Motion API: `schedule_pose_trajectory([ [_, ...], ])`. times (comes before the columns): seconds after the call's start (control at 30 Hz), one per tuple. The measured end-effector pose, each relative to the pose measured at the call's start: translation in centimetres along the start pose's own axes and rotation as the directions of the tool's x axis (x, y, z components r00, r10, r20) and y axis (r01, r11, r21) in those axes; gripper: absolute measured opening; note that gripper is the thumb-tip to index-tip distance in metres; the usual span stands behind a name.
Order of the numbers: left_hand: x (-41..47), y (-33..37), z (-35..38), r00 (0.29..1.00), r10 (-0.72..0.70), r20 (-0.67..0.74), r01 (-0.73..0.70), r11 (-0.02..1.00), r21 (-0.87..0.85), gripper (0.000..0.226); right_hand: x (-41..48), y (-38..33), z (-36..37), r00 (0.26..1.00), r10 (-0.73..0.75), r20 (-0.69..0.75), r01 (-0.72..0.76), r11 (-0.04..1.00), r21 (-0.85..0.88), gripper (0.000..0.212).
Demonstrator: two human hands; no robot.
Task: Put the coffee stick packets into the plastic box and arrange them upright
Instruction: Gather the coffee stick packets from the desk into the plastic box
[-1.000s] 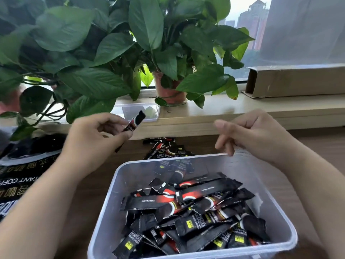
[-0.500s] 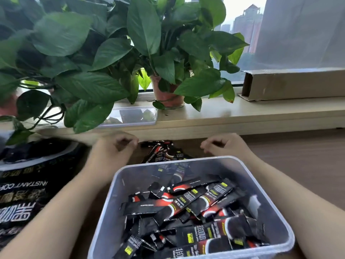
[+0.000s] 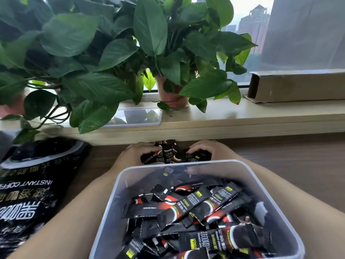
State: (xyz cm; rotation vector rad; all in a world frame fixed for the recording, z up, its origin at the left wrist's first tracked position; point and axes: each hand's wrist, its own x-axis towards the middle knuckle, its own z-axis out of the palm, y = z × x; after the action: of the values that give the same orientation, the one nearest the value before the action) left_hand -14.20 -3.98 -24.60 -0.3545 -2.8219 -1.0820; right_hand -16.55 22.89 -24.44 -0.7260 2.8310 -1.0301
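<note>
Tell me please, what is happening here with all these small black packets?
A person is moving coffee stick packets into a clear plastic box. Both hands, left hand and right hand, are closing around a pile of packets on the wooden table, just behind the box. The packets in the box lie flat in a jumble, none upright yet. A large black coffee bag lies to the left.

Pale window ledge (image 3: 242, 116) above brown wooden table (image 3: 298, 165), hazy daylight through window (image 3: 246, 21).
</note>
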Motion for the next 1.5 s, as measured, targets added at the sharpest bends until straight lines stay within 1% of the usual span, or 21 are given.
schedule_pose_trajectory([
  [0.1, 0.3, -1.0, -0.2, 0.999, 0.024, -0.048, -0.029, 0.994, -0.105, 0.066, -0.1, 0.8, -0.4, 0.999, 0.028, -0.043, -0.022, 0.992, 0.126, 0.062],
  [0.2, 0.4, -1.6, -0.4, 0.997, 0.039, -0.073, -0.059, 0.957, -0.283, 0.063, 0.0, 1.3, -0.6, 0.998, 0.022, -0.067, -0.011, 0.985, 0.171, 0.068],
  [0.27, 0.5, -1.7, -0.5, 0.992, 0.007, -0.128, -0.051, 0.939, -0.34, 0.056, 0.3, 1.6, -0.9, 0.997, 0.015, -0.07, -0.003, 0.985, 0.171, 0.067],
  [0.33, 0.5, -1.9, -0.5, 0.986, -0.019, -0.166, -0.032, 0.954, -0.299, 0.053, 0.7, 1.8, -1.4, 0.999, 0.0, -0.045, 0.007, 0.987, 0.161, 0.063],
  [0.4, 0.4, -2.0, -0.5, 0.987, -0.016, -0.16, -0.027, 0.964, -0.263, 0.051, 0.8, 1.9, -1.7, 0.998, 0.014, -0.055, -0.004, 0.985, 0.175, 0.058],
  [0.47, 0.5, -2.1, -0.5, 0.988, -0.007, -0.152, -0.024, 0.98, -0.2, 0.042, 0.4, 1.9, -1.7, 0.993, 0.054, -0.107, -0.029, 0.976, 0.217, 0.051],
  [0.53, 0.5, -2.0, -0.3, 0.989, -0.013, -0.147, 0.0, 0.997, -0.083, 0.028, 0.2, 1.8, -1.4, 0.986, 0.087, -0.143, -0.048, 0.964, 0.261, 0.046],
  [0.6, 0.4, -1.3, -0.2, 0.995, 0.003, -0.101, -0.006, 0.999, -0.036, 0.022, 0.1, 1.8, -1.2, 0.983, 0.094, -0.156, -0.05, 0.962, 0.27, 0.044],
  [0.67, 0.1, -0.5, -0.2, 1.0, 0.025, -0.016, -0.026, 0.998, -0.055, 0.031, 0.1, 1.8, -1.2, 0.982, 0.097, -0.163, -0.05, 0.961, 0.271, 0.044],
  [0.73, -0.2, 0.0, -0.1, 0.999, 0.043, 0.026, -0.041, 0.998, -0.04, 0.043, 0.2, 1.9, -1.1, 0.981, 0.094, -0.167, -0.044, 0.959, 0.281, 0.045],
  [0.83, -0.2, 0.4, 0.0, 0.999, 0.041, -0.001, -0.041, 0.998, -0.038, 0.043, 0.0, 1.9, -1.3, 0.98, 0.108, -0.169, -0.051, 0.949, 0.311, 0.047],
  [0.97, -0.3, 0.3, -0.5, 0.997, 0.049, -0.06, -0.053, 0.997, -0.062, 0.029, -0.3, 2.1, -1.7, 0.975, 0.163, -0.149, -0.099, 0.926, 0.365, 0.045],
  [1.03, -0.4, 0.2, -1.3, 0.992, 0.041, -0.119, -0.048, 0.997, -0.055, 0.028, -0.3, 2.1, -1.6, 0.973, 0.178, -0.148, -0.111, 0.919, 0.378, 0.04],
  [1.1, -0.7, 0.6, -2.1, 0.977, -0.031, -0.213, 0.026, 0.999, -0.026, 0.027, -0.3, 2.1, -1.5, 0.971, 0.184, -0.154, -0.112, 0.914, 0.389, 0.037],
  [1.17, -1.0, 1.8, -3.1, 0.947, -0.107, -0.304, 0.121, 0.992, 0.027, 0.021, -0.2, 2.1, -1.4, 0.966, 0.197, -0.167, -0.114, 0.906, 0.408, 0.035],
  [1.2, -1.3, 2.6, -3.6, 0.927, -0.142, -0.347, 0.167, 0.985, 0.044, 0.022, -0.2, 2.1, -1.4, 0.964, 0.203, -0.173, -0.114, 0.9, 0.42, 0.035],
  [1.27, -2.3, 4.4, -5.1, 0.893, -0.179, -0.414, 0.208, 0.978, 0.025, 0.028, -0.4, 1.9, -1.5, 0.962, 0.209, -0.178, -0.118, 0.901, 0.418, 0.035],
  [1.3, -2.9, 5.3, -5.9, 0.886, -0.19, -0.423, 0.211, 0.978, 0.002, 0.029, -0.4, 1.9, -1.5, 0.963, 0.207, -0.175, -0.119, 0.903, 0.413, 0.035],
  [1.37, -4.3, 7.6, -7.1, 0.911, -0.184, -0.37, 0.195, 0.981, -0.007, 0.032, -0.3, 1.9, -1.6, 0.962, 0.214, -0.171, -0.125, 0.899, 0.421, 0.035],
  [1.43, -5.4, 10.2, -8.0, 0.946, -0.132, -0.296, 0.158, 0.985, 0.064, 0.035, -0.2, 1.9, -1.6, 0.96, 0.219, -0.175, -0.125, 0.892, 0.434, 0.035],
  [1.5, -6.4, 12.6, -8.6, 0.961, -0.018, -0.276, 0.068, 0.983, 0.171, 0.035, -0.2, 2.0, -1.7, 0.958, 0.226, -0.176, -0.124, 0.882, 0.455, 0.034],
])
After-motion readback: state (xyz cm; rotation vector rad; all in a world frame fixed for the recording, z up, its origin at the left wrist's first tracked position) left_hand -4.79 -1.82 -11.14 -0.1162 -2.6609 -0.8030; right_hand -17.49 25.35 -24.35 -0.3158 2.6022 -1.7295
